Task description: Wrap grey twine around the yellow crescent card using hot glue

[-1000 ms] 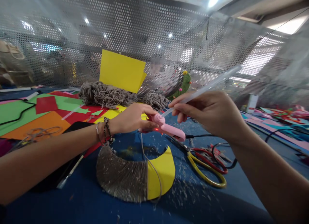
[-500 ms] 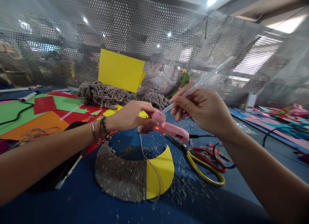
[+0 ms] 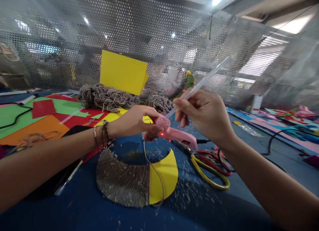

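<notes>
My left hand (image 3: 143, 121) grips the front end of a pink hot glue gun (image 3: 178, 135) whose small red light is lit. In my right hand (image 3: 203, 113) a clear glue stick (image 3: 211, 73) is pinched, slanting up to the right. Its lower end meets the back of the glue gun; whether it has entered the gun is hard to tell. Below lies a yellow crescent (image 3: 165, 178), flat on the table, its left part wrapped in grey cord (image 3: 124, 179). A loose strand of that cord runs up toward my left hand and crosses the bare yellow part.
Scissors with red and yellow handles (image 3: 211, 174) lie to the right. Behind stand a heap of grey cord (image 3: 107, 98) and a folded yellow card (image 3: 123, 71). Coloured paper sheets (image 3: 67, 108) cover the left side. A black cable (image 3: 270, 143) curls at the right.
The glue stick has slid slightly down and left toward the gun along with my right hand. My left hand keeps its hold, and the whole view has shifted a little.
</notes>
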`<control>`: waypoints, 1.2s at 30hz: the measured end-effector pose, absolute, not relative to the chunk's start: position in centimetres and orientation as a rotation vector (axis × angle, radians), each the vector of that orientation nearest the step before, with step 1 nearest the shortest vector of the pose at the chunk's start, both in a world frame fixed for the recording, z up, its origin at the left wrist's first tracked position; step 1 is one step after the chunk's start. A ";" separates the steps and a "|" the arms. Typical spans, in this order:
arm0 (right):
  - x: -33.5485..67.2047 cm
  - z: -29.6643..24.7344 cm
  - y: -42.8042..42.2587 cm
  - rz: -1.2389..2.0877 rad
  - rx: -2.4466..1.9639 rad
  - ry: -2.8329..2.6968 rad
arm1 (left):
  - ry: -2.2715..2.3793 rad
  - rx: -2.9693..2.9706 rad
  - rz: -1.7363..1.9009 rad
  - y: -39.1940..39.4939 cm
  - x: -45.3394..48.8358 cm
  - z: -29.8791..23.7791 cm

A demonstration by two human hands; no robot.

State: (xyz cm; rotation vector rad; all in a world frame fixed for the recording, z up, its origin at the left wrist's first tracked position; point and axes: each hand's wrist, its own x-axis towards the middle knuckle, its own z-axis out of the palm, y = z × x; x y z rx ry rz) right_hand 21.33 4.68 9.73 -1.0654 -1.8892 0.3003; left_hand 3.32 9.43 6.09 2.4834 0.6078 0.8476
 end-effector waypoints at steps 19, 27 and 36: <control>24.4 7.4 2.6 -0.250 -1.706 -2.622 | 0.622 2.390 0.943 9.0 3.7 5.6; 28.1 7.3 3.2 -0.343 -1.807 -2.395 | 0.691 2.711 0.897 7.1 2.5 4.7; 29.9 6.5 4.7 -0.105 -1.772 -2.246 | 0.411 3.364 0.157 5.4 3.6 2.0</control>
